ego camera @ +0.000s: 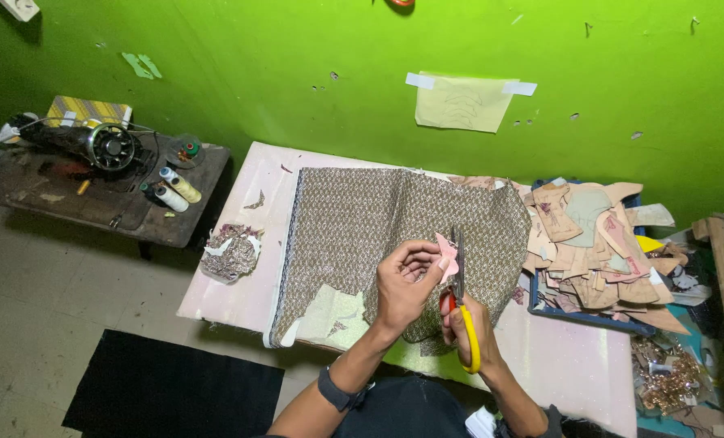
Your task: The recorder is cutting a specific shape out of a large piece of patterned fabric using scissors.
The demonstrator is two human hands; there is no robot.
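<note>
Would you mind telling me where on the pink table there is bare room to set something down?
The pink table is bare along its left strip, between the patterned fabric and the scrap pile, and at the front right corner below the tray of cardboard patterns. The middle is crowded: the left hand holds a pink piece, and the right hand works scissors.

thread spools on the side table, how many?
2: both thread spools lie on the dark side table's right edge, one yellowish, one white, beside the sewing machine. Others may be hidden.
</note>
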